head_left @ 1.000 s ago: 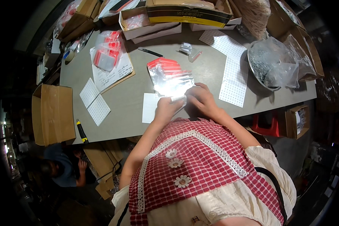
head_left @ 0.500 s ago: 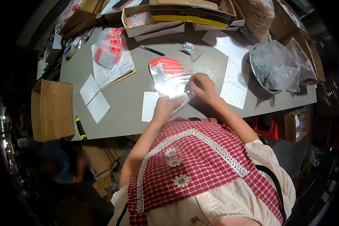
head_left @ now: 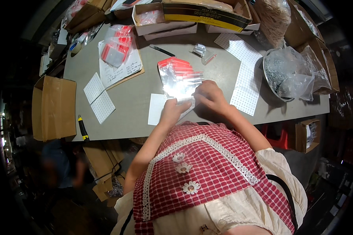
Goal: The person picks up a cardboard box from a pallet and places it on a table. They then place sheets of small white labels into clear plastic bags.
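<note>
Near the table's front edge, my left hand (head_left: 171, 112) is closed on a white sheet of small printed labels (head_left: 187, 114), its thumb lying across the upper part. My right hand (head_left: 213, 97) is just to the right, fingers pinched together by the sheet's upper right corner. Whatever lies between those fingertips is too small to make out. Just beyond both hands, a fanned stack of clear zip bags with red tops (head_left: 176, 72) lies on the table, glaring brightly at its near end. A blank white paper (head_left: 155, 109) sticks out left of my left hand.
More red-topped bags (head_left: 117, 47) lie on a clipboard (head_left: 129, 73) at left. Label sheets (head_left: 99, 98) flank the work area. A pen (head_left: 162, 51) lies beyond; a metal bowl of small parts (head_left: 276, 80) stands right. A cutter (head_left: 82, 127) and cardboard box (head_left: 54, 107) are at left.
My right hand has come slightly down, its fingers nearer the sheet's corner. My left hand keeps its hold. The whole view has shifted a little.
</note>
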`<state>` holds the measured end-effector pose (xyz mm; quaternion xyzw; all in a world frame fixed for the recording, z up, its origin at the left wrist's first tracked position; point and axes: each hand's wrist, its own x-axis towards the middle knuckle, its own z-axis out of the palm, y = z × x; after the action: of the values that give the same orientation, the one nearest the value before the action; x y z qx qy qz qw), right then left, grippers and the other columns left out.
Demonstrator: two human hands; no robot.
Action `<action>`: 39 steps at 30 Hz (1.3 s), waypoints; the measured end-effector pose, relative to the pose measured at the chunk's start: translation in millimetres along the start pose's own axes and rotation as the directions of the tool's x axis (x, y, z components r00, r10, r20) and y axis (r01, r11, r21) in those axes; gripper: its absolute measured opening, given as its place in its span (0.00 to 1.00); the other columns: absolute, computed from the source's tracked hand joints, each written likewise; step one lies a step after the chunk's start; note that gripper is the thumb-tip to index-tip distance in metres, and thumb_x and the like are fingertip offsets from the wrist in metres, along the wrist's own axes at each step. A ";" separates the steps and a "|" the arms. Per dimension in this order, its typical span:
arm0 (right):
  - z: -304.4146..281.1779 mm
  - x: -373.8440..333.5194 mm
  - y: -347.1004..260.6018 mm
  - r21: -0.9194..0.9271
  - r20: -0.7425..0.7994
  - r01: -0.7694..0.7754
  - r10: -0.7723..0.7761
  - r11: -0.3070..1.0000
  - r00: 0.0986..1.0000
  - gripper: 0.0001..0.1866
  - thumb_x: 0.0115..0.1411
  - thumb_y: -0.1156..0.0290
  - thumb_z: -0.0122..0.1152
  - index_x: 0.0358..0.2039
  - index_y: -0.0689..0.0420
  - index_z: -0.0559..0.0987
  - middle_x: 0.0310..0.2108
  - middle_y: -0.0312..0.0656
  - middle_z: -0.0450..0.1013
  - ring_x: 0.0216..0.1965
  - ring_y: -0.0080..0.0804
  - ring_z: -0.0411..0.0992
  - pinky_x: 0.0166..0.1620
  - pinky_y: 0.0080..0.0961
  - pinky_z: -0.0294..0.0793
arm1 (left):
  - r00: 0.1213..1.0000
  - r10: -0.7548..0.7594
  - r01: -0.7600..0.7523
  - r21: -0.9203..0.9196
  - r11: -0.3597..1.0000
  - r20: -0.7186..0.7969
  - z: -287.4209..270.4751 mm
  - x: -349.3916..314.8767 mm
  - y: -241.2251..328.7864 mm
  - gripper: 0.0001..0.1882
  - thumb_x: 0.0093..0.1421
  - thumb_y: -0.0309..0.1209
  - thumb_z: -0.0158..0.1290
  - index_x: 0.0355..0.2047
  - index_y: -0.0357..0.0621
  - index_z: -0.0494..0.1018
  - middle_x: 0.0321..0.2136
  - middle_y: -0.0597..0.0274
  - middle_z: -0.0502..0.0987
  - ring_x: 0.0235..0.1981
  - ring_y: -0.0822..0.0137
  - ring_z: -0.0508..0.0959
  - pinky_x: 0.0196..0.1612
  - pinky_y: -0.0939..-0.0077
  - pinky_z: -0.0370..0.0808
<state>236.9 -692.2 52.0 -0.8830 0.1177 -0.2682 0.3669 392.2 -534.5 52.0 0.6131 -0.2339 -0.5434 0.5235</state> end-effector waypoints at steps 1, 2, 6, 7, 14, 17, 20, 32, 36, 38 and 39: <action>0.0 -0.3 5.2 0.039 -0.013 -0.067 0.068 0.997 0.998 0.07 0.57 0.69 0.62 0.34 0.57 0.77 0.34 0.43 0.75 0.43 0.43 0.72 0.55 0.41 0.65 | 1.000 0.007 -0.007 -0.002 1.000 0.000 0.5 0.1 -0.9 0.11 0.61 0.26 0.59 0.43 0.33 0.78 0.35 0.62 0.82 0.35 0.73 0.80 0.40 0.77 0.76; -0.7 1.7 8.8 0.079 -0.025 -0.135 0.137 0.988 0.990 0.07 0.57 0.69 0.62 0.34 0.57 0.77 0.34 0.43 0.75 0.43 0.44 0.72 0.54 0.40 0.65 | 1.000 0.013 -0.013 -0.003 1.000 0.001 0.7 0.7 -2.0 0.11 0.61 0.25 0.59 0.43 0.33 0.78 0.35 0.62 0.82 0.35 0.73 0.80 0.40 0.77 0.76; -8.7 25.5 17.4 -0.287 -0.119 0.021 -0.057 0.958 0.991 0.08 0.55 0.68 0.61 0.35 0.56 0.78 0.36 0.43 0.75 0.41 0.43 0.72 0.53 0.40 0.67 | 1.000 -0.011 0.010 0.048 0.999 0.004 -2.1 4.6 -5.6 0.12 0.60 0.25 0.60 0.43 0.33 0.78 0.36 0.62 0.82 0.35 0.73 0.80 0.40 0.77 0.76; -6.9 25.5 21.8 -0.370 -0.044 0.078 -0.102 0.926 0.994 0.09 0.54 0.69 0.62 0.35 0.56 0.78 0.37 0.42 0.75 0.42 0.42 0.72 0.55 0.41 0.67 | 1.000 -0.021 0.021 0.063 0.998 -0.001 -3.4 6.1 -8.1 0.13 0.60 0.25 0.60 0.43 0.33 0.78 0.36 0.62 0.82 0.35 0.73 0.80 0.41 0.77 0.76; -32.5 0.4 19.9 -0.459 0.196 0.229 -0.154 0.858 0.969 0.14 0.49 0.72 0.62 0.39 0.55 0.79 0.44 0.39 0.76 0.53 0.38 0.71 0.66 0.46 0.60 | 1.000 -0.018 0.019 0.058 0.998 -0.019 -4.4 7.7 -13.3 0.19 0.58 0.32 0.61 0.45 0.29 0.78 0.37 0.55 0.82 0.37 0.70 0.79 0.43 0.72 0.74; -53.1 -9.2 15.9 -0.493 0.184 0.140 -0.055 0.859 0.981 0.16 0.48 0.75 0.62 0.40 0.56 0.79 0.47 0.41 0.75 0.55 0.37 0.71 0.66 0.47 0.59 | 0.999 -0.041 0.041 0.020 0.999 -0.021 -4.7 8.7 -12.6 0.19 0.58 0.31 0.61 0.46 0.28 0.77 0.38 0.56 0.82 0.38 0.69 0.79 0.44 0.72 0.74; -52.7 -17.7 6.0 -0.411 0.108 0.044 0.000 0.911 0.994 0.16 0.49 0.74 0.62 0.41 0.55 0.79 0.47 0.41 0.75 0.54 0.38 0.71 0.66 0.47 0.58 | 0.999 -0.044 0.045 -0.043 0.998 0.004 -0.4 4.9 -3.7 0.18 0.58 0.29 0.60 0.46 0.29 0.77 0.39 0.57 0.82 0.39 0.69 0.79 0.45 0.72 0.74; -6.4 -17.2 -25.7 -0.184 0.036 0.086 -0.081 0.979 0.996 0.10 0.58 0.70 0.63 0.38 0.58 0.75 0.38 0.44 0.74 0.47 0.46 0.72 0.62 0.45 0.65 | 0.988 -0.100 0.120 -0.171 0.978 0.119 4.5 -7.2 14.4 0.13 0.60 0.23 0.58 0.46 0.33 0.77 0.37 0.62 0.81 0.37 0.72 0.80 0.43 0.78 0.76; -3.1 -17.1 -27.2 -0.173 0.021 0.067 -0.064 0.983 0.998 0.09 0.58 0.70 0.63 0.37 0.58 0.75 0.38 0.44 0.74 0.47 0.47 0.72 0.61 0.45 0.65 | 0.991 -0.099 0.111 -0.141 0.984 0.089 2.0 -2.3 6.5 0.13 0.62 0.23 0.57 0.46 0.33 0.78 0.37 0.62 0.81 0.36 0.73 0.79 0.42 0.79 0.75; 0.7 -18.7 -25.2 -0.155 0.008 0.058 -0.058 0.986 0.998 0.08 0.58 0.70 0.63 0.36 0.58 0.75 0.37 0.44 0.74 0.46 0.47 0.72 0.60 0.45 0.65 | 0.993 -0.099 0.107 -0.115 0.988 0.069 2.7 -2.1 5.6 0.12 0.62 0.23 0.56 0.45 0.32 0.78 0.37 0.62 0.81 0.36 0.73 0.79 0.41 0.79 0.75; 3.6 -19.1 -23.8 -0.142 -0.004 0.055 -0.057 0.988 0.998 0.08 0.58 0.70 0.63 0.36 0.58 0.76 0.37 0.44 0.75 0.46 0.46 0.72 0.59 0.44 0.65 | 0.993 -0.098 0.105 -0.096 0.990 0.067 2.4 -2.0 5.0 0.12 0.62 0.24 0.56 0.46 0.32 0.78 0.37 0.62 0.81 0.36 0.74 0.79 0.41 0.79 0.75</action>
<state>223.4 -665.7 59.4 -0.9087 0.1131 -0.2728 0.2949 390.9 -535.4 57.7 0.5803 -0.1910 -0.5990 0.5177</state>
